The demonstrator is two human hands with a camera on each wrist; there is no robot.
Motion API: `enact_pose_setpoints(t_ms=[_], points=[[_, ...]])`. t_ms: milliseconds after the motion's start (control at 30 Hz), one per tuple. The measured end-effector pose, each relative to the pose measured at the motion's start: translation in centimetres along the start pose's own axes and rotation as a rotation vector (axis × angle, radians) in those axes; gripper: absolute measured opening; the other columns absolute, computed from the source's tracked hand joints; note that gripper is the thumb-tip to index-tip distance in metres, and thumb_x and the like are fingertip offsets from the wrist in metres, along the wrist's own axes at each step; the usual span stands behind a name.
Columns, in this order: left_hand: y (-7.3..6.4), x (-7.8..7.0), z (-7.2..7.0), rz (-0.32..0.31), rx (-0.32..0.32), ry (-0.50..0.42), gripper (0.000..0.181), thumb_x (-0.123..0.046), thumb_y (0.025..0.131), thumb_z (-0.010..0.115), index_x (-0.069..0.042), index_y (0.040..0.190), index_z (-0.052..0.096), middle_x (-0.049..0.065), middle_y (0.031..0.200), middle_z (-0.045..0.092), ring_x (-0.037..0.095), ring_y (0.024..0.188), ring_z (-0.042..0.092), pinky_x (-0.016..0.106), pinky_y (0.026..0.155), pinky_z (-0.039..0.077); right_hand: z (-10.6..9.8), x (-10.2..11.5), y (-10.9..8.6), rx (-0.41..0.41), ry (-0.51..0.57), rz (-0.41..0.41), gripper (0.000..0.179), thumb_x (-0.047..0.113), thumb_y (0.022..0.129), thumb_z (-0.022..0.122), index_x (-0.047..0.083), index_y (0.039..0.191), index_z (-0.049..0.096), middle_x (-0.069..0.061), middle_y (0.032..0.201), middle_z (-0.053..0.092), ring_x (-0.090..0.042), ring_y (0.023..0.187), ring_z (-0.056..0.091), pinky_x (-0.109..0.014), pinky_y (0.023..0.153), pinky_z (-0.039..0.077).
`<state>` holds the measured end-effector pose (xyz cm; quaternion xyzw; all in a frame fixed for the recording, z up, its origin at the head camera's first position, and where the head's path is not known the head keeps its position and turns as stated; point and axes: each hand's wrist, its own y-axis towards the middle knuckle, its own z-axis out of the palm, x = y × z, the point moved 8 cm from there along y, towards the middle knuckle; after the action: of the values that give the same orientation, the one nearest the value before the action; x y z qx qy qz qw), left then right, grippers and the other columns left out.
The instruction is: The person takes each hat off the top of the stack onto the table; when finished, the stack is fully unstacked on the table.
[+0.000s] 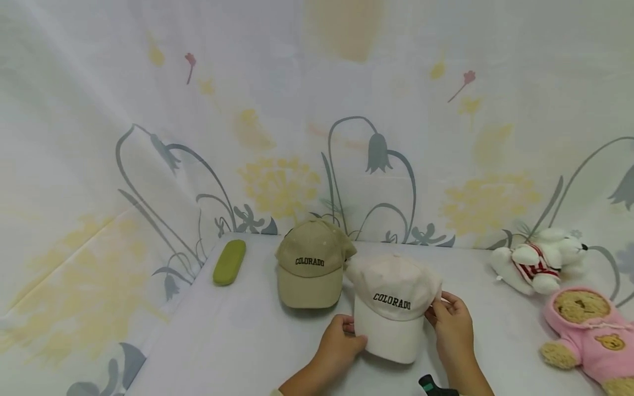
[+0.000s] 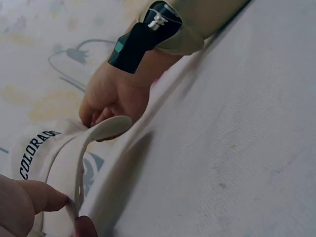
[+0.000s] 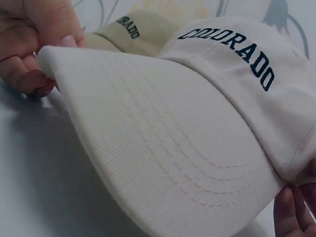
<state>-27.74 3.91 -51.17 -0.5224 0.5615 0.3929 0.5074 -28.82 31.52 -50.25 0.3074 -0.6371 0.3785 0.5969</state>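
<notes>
Head view: the forearms and a black wrist device (image 1: 436, 386) are cut off by the bottom edge; a teddy bear (image 1: 589, 341) in pink is cropped at four o'clock. Fingers beneath the white cap (image 1: 388, 335) are hidden. "COLORADO" reads on the white cap and on the tan cap (image 1: 309, 286) at its ten o'clock. The left hand (image 1: 342, 344) pinches the white cap's brim from eight o'clock; the right hand (image 1: 454, 324) pinches its side from three. On the table (image 1: 238, 341), a green case (image 1: 230, 263) lies at the far left, a white stuffed toy (image 1: 540, 264) at two o'clock.

Left wrist view: left hand cropped at seven o'clock, thumb on the brim; a white mark on the device is illegible.

Right wrist view: right hand mostly cut off at four o'clock; tan cap partly covered, its lettering incomplete.
</notes>
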Motion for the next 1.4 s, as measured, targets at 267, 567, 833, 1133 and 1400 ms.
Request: enact_pose_setpoints(t_ms=[267, 567, 833, 1133, 1400], points=[[1.0, -0.7, 0.0, -0.016, -0.014, 0.177, 0.03, -0.006, 0.082, 0.079, -0.001, 0.106, 0.061, 0.002, 0.091, 0.059, 0.013, 0.082, 0.056, 0.03, 0.074, 0.051, 0.4, -1.7, 1.7, 0.058, -0.026, 0.013, 0.039, 0.013, 0.106, 0.059, 0.0, 0.14, 0.045, 0.009, 0.093, 0.061, -0.001, 0.083, 0.063, -0.017, 0.074, 0.058], [2.4, -0.9, -0.3, -0.001, -0.004, 0.143, 0.03, -0.009, 0.083, 0.084, 0.0, 0.103, 0.065, 0.002, 0.087, 0.065, 0.011, 0.077, 0.06, 0.027, 0.068, 0.052, 1.1, -1.4, 3.2, 0.165, -0.132, 0.014, 0.051, 0.016, 0.108, 0.056, -0.005, 0.151, 0.037, 0.001, 0.104, 0.063, -0.001, 0.086, 0.066, -0.018, 0.078, 0.059], [3.3, -1.1, -0.1, 0.004, -0.026, 0.206, 0.033, -0.012, 0.086, 0.084, 0.002, 0.107, 0.063, 0.003, 0.091, 0.061, 0.013, 0.082, 0.057, 0.03, 0.074, 0.052, 1.6, -1.5, 4.9, 0.185, -0.177, 0.032, 0.053, 0.02, 0.108, 0.057, -0.002, 0.152, 0.037, -0.006, 0.116, 0.063, 0.0, 0.089, 0.066, -0.017, 0.08, 0.058], [4.4, -1.6, 0.2, 0.035, -0.046, 0.243, 0.028, -0.009, 0.085, 0.083, 0.002, 0.101, 0.064, 0.003, 0.086, 0.061, 0.013, 0.077, 0.057, 0.028, 0.069, 0.052, 2.2, -1.3, 6.4, 0.195, -0.16, 0.032, 0.052, 0.02, 0.109, 0.056, -0.002, 0.152, 0.037, -0.007, 0.118, 0.062, -0.001, 0.09, 0.066, -0.017, 0.081, 0.058], [5.6, -2.0, 1.1, 0.013, -0.053, 0.302, 0.027, -0.015, 0.085, 0.081, 0.003, 0.097, 0.065, 0.004, 0.084, 0.061, 0.016, 0.076, 0.054, 0.032, 0.069, 0.051, 2.3, -1.0, 7.8, 0.145, -0.124, 0.03, 0.05, 0.017, 0.109, 0.054, -0.001, 0.152, 0.038, -0.003, 0.113, 0.06, -0.001, 0.085, 0.064, -0.017, 0.077, 0.058]])
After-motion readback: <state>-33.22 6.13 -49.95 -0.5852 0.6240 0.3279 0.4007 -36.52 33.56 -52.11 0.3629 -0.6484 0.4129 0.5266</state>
